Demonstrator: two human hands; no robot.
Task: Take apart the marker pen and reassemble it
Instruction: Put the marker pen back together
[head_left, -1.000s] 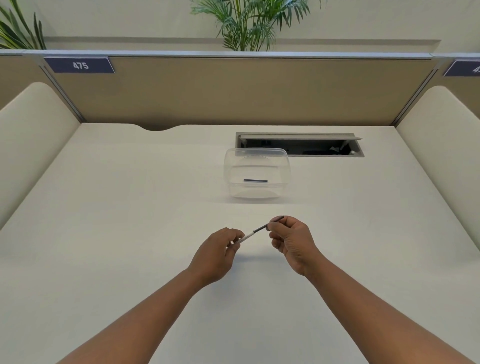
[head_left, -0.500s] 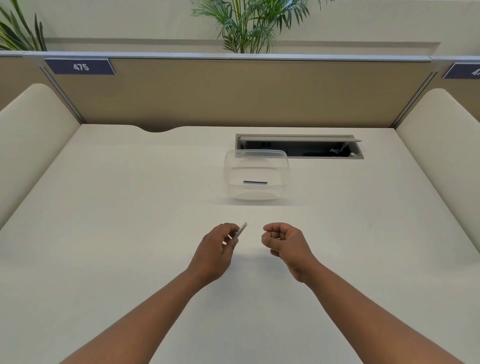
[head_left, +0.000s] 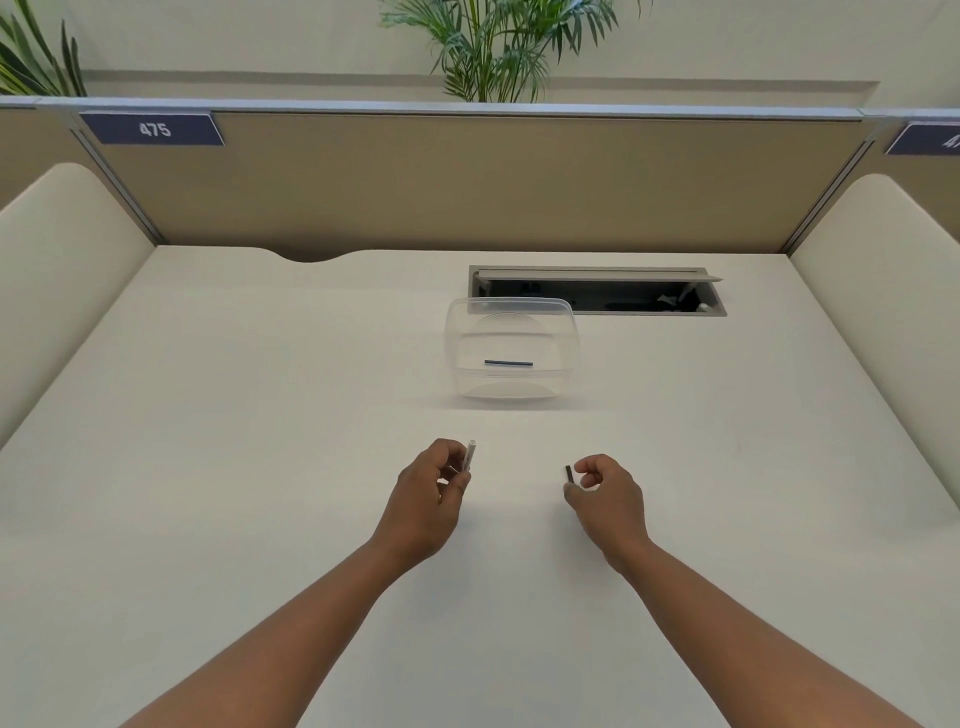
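The marker pen is in two pieces. My left hand (head_left: 431, 493) grips the white barrel (head_left: 470, 453), whose end sticks up above the fingers. My right hand (head_left: 605, 491) pinches a short dark part (head_left: 568, 474) of the pen between thumb and fingers; only its tip shows. The two hands hover apart over the white desk (head_left: 260, 441), near its middle. A dark thin stick-like piece (head_left: 508, 363) lies inside the clear plastic container (head_left: 566, 332) farther back.
Behind the container an open cable hatch (head_left: 597, 291) is set into the desk. Tan partition walls (head_left: 467, 182) close off the back, and padded cream side panels (head_left: 57, 249) stand left and right. Plants rise behind the partition.
One second ago both hands held the pen joined together. The dark part came out of the white barrel and the hands have drawn apart sideways.
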